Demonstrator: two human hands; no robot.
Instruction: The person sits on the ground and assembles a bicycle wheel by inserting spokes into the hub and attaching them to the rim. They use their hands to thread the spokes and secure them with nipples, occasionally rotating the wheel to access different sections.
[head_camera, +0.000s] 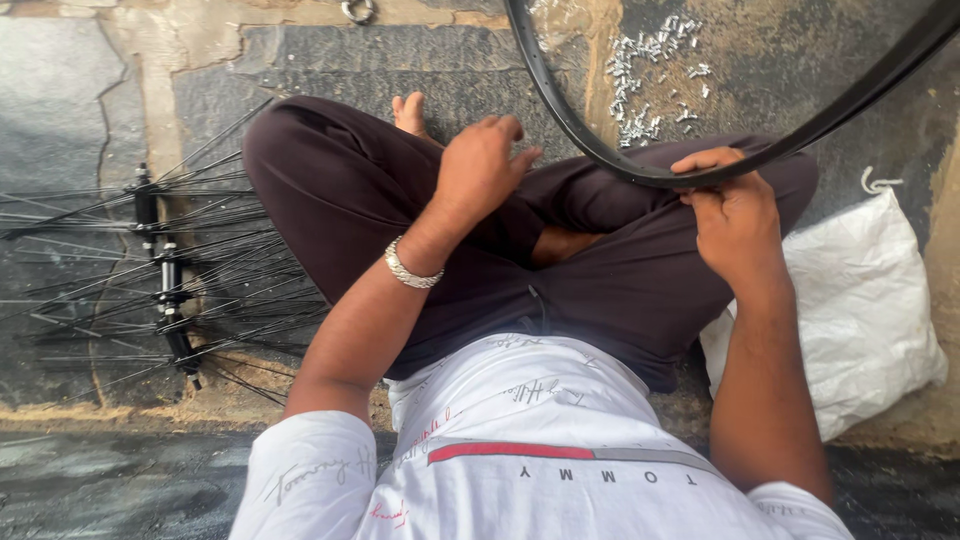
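Observation:
I sit cross-legged on a stone floor. My right hand (735, 215) grips the lower arc of a black bicycle rim (600, 150) that rests against my knee and rises out of the top of the view. My left hand (483, 165), with a silver bracelet on its wrist, hovers over my left knee just beside the rim, fingers loosely curled and holding nothing that I can see.
Black hubs with spokes fanned out (165, 270) lie on the floor to my left. A heap of small silver spoke nipples (650, 80) is scattered beyond the rim. A white sack (860, 310) sits under my right side. A metal ring (358, 10) lies at the top.

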